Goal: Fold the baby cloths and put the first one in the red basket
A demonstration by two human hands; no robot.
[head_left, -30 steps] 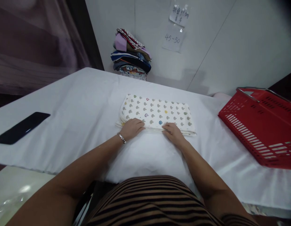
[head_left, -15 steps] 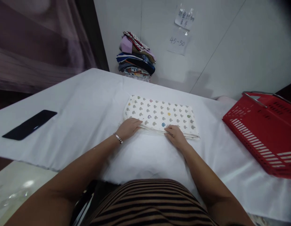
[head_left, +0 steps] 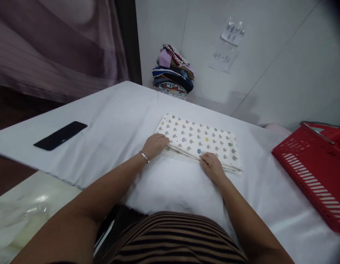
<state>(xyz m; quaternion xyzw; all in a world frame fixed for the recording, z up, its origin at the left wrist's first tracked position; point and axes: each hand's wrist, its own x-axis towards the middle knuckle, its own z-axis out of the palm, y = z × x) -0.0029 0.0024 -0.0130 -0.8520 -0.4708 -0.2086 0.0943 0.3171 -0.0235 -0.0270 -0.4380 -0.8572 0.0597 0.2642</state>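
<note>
A folded white cloth [head_left: 196, 137] printed with grey and a few coloured mushroom shapes lies on the white-covered table [head_left: 115, 110] in front of me. My left hand [head_left: 156, 145] grips its near edge toward the left corner, fingers on top and thumb hidden. Farther right, my right hand [head_left: 212, 164] pinches the same near edge. Between the hands the upper layers are lifted slightly, so a narrow gap shows above the layers below. A silver bracelet [head_left: 144, 156] circles my left wrist.
A red plastic basket [head_left: 310, 172] with a metal handle stands at the right. A black flat phone-like slab [head_left: 61, 135] lies at the left. Against the wall rises a stack of folded fabrics [head_left: 174, 73], with paper signs [head_left: 221, 60] taped beside it.
The camera view has turned left, so everything sits farther right. The cloth's near edge is now slightly raised between my hands, with the layers parted.
</note>
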